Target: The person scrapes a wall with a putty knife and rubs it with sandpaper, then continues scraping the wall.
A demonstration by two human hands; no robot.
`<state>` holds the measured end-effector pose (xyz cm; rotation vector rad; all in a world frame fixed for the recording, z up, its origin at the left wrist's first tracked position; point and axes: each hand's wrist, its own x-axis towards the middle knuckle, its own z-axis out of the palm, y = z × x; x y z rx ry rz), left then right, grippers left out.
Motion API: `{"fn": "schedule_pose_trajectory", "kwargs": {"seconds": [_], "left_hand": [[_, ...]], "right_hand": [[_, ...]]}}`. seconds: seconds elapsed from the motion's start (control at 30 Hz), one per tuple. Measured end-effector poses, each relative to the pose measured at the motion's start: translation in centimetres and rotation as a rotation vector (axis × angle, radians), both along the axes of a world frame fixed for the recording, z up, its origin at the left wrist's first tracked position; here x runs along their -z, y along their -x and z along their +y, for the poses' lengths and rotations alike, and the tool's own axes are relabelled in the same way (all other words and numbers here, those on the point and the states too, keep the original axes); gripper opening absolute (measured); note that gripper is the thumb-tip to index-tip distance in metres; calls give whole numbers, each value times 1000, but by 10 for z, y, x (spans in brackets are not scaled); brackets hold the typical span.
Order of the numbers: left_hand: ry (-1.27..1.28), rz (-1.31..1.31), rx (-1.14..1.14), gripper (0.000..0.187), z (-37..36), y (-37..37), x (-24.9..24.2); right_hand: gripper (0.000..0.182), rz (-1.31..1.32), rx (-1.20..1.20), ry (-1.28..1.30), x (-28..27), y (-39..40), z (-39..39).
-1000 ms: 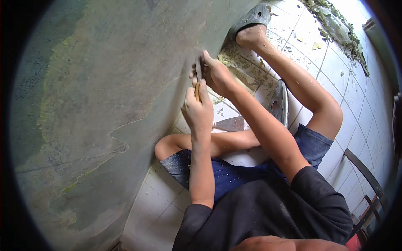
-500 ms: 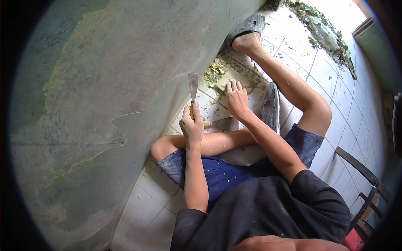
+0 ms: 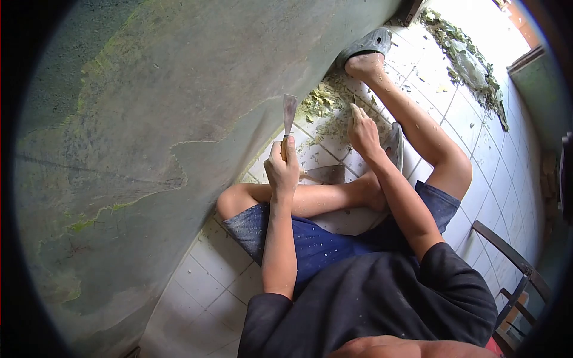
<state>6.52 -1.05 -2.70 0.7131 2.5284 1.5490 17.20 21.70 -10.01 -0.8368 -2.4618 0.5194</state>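
My left hand (image 3: 282, 165) is closed around the handle of a putty knife (image 3: 289, 114). Its metal blade points up, close to the wall (image 3: 179, 89). My right hand (image 3: 363, 131) is raised over the floor debris, fingers together, gripping a pale flat piece (image 3: 353, 112) seen almost edge-on; most of it is hidden by the fingers. A wider scraper (image 3: 327, 174) lies on the tiles beside my bent leg, its handle partly hidden behind my left hand. Greenish paint flakes (image 3: 322, 100) are heaped along the wall's foot. The wall is grey and patchy, with ragged paint edges.
My legs are spread on the white tiled floor (image 3: 486, 155), with grey clogs (image 3: 367, 45) on the feet. A long pile of scrapings (image 3: 456, 45) with clear plastic lies farther back. At the right stands a dark chair (image 3: 507, 250).
My right hand has lifted off the floor, and the pale flat piece that lay flat under it is now tilted in its fingers. The view has shifted slightly; my left hand still holds the putty knife.
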Motion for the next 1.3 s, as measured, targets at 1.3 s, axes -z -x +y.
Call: {"fn": "schedule_pose_trajectory", "kwargs": {"seconds": [1.3], "left_hand": [[-501,265,-366,33,-14,-10,-13]], "right_hand": [[66,205,-92,246,-132,161,-113]]}}
